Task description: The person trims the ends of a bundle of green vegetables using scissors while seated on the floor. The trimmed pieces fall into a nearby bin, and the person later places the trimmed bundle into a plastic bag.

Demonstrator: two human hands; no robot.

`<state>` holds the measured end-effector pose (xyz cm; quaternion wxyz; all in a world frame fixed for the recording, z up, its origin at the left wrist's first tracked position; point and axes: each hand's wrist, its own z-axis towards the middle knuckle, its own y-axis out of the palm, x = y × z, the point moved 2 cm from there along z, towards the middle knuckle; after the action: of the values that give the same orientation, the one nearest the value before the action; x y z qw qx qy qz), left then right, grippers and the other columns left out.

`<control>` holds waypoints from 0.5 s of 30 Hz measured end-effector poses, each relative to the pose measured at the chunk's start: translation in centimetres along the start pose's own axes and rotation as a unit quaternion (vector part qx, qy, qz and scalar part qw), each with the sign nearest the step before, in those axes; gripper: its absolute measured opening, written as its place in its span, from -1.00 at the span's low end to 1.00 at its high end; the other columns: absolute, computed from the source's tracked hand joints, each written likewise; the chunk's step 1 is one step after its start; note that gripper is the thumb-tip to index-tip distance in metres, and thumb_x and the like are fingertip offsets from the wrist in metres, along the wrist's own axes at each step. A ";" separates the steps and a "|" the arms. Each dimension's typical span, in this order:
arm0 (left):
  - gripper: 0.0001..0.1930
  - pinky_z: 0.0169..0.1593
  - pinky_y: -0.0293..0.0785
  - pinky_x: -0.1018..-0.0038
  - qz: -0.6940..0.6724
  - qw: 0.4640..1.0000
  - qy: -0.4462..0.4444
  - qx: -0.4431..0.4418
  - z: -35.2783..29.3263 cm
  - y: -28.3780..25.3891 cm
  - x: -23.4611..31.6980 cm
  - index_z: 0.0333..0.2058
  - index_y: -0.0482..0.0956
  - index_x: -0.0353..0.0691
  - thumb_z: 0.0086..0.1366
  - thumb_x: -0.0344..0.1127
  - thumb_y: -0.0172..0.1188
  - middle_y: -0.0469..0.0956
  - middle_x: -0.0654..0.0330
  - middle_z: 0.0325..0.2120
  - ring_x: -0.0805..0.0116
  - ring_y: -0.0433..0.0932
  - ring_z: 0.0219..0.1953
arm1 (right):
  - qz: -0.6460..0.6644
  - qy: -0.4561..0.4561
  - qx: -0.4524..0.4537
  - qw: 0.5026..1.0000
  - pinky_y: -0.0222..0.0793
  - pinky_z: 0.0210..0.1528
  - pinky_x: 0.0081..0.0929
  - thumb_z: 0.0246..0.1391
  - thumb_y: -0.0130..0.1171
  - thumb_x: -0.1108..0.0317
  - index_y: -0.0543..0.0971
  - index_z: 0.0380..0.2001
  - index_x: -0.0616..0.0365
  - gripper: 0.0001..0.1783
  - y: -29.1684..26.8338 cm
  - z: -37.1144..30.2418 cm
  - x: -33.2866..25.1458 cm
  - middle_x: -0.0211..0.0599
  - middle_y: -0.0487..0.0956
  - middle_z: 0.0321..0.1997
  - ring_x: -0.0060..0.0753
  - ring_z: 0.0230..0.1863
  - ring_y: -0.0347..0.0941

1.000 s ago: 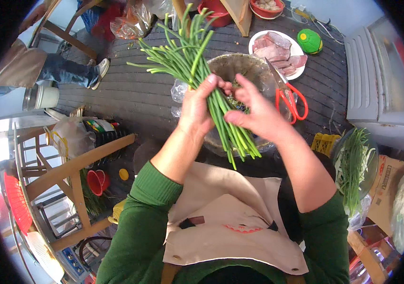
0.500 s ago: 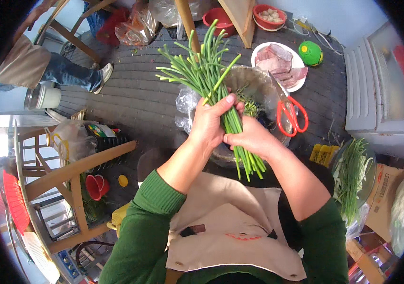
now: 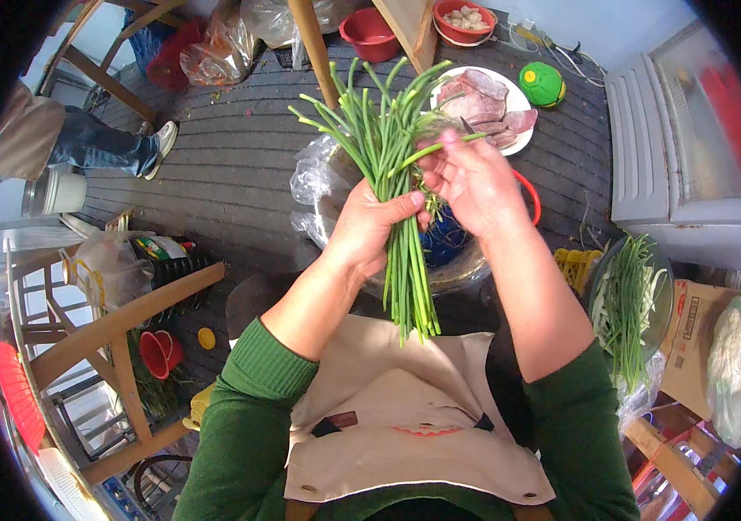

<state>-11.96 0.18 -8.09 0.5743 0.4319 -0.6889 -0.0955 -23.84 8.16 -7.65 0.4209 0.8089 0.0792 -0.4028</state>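
Observation:
My left hand (image 3: 363,227) is wrapped round the middle of a bundle of green garlic scapes (image 3: 407,282). The stalks fan out above the fist, and their lower ends hang over my apron. My right hand (image 3: 477,184) is beside the bundle, thumb and forefinger pinching a single stalk that slants out to the right. Under both hands stands a plastic-lined basin (image 3: 464,271) with green trimmings and something blue inside. Scissors with red handles (image 3: 534,198) lie behind my right hand, which mostly hides them. Past them is a white plate (image 3: 520,143) of raw meat pieces (image 3: 482,97).
To the right are a bowl of long green stalks (image 3: 627,317), a yellow basket (image 3: 577,267) and a cardboard box (image 3: 692,339). A green ball-like object (image 3: 542,84) lies near the wall. Wooden stools (image 3: 132,317) stand left, and a person's leg (image 3: 110,143) shows at upper left.
My right hand has left the lower bundle and moved up, now pinching one stalk at its upper right. My left hand keeps its hold. The whole view has shifted slightly.

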 end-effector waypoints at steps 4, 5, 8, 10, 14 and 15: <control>-0.81 -0.38 0.54 0.45 -0.009 0.997 -0.031 0.067 0.4 -1.3 -0.1 -0.24 0.41 -0.28 0.16 -0.48 0.17 0.48 0.18 -0.51 0.36 0.52 -0.48 | 0.001 -0.003 0.001 1.000 0.49 -0.25 -0.43 0.20 -0.02 0.24 0.44 -0.16 0.20 -0.73 -0.8 -0.3 -1.3 -0.29 0.55 -0.29 -0.43 -0.35 0.48; -0.83 -0.37 0.54 0.41 -0.021 0.996 -0.031 0.084 0.5 -1.6 -0.2 -0.25 0.41 -0.28 0.17 -0.47 0.16 0.49 0.18 -0.52 0.32 0.52 -0.48 | 0.001 0.010 0.015 1.000 0.47 -0.28 -0.46 0.20 -0.03 0.24 0.44 -0.14 0.18 -0.73 -1.0 -0.4 -1.4 -0.30 0.54 -0.29 -0.44 -0.37 0.47; -0.91 -0.32 0.53 0.38 -0.042 0.995 -0.028 0.091 1.2 -2.8 0.4 -0.35 0.44 -0.28 0.20 -0.40 0.12 0.50 0.13 -0.53 0.28 0.52 -0.48 | -0.029 0.047 -0.019 0.998 0.38 -0.39 -0.57 0.21 -0.06 0.24 0.42 -0.08 0.18 -0.70 -1.2 -0.5 -1.4 -0.30 0.54 -0.28 -0.49 -0.40 0.42; -0.89 -0.25 0.52 0.35 -0.064 0.990 -0.019 0.125 1.5 -3.4 0.6 -0.36 0.46 -0.30 0.24 -0.37 0.09 0.51 0.12 -0.50 0.27 0.52 -0.43 | -0.107 0.108 -0.028 0.988 0.27 -0.45 -0.65 0.22 -0.09 0.27 0.39 0.00 0.22 -0.65 -1.2 -0.5 -0.7 -0.29 0.53 -0.26 -0.53 -0.42 0.38; -0.89 -0.24 0.52 0.36 -0.084 0.990 0.026 0.112 1.4 -3.3 0.3 -0.37 0.47 -0.31 0.23 -0.37 0.10 0.52 0.13 -0.48 0.29 0.53 -0.40 | -0.161 0.116 -0.153 0.968 0.28 -0.19 -0.62 0.16 0.04 0.13 0.38 0.00 0.21 -0.55 0.4 -1.2 2.9 -0.34 0.48 -0.10 -0.63 -0.15 0.36; -0.90 -0.24 0.52 0.36 -0.051 0.989 0.024 0.137 1.5 -3.3 0.3 -0.35 0.47 -0.31 0.23 -0.39 0.10 0.52 0.13 -0.47 0.29 0.53 -0.39 | -0.211 0.115 -0.172 0.955 0.26 0.00 -0.54 0.14 0.10 0.18 0.32 0.05 0.25 -0.51 0.8 -1.0 3.7 -0.34 0.41 0.03 -0.60 -0.02 0.33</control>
<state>-11.66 -2.57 -10.42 0.5203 0.5437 -0.6582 -0.0189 -20.44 7.58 -9.46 0.4475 0.7298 0.3638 -0.3671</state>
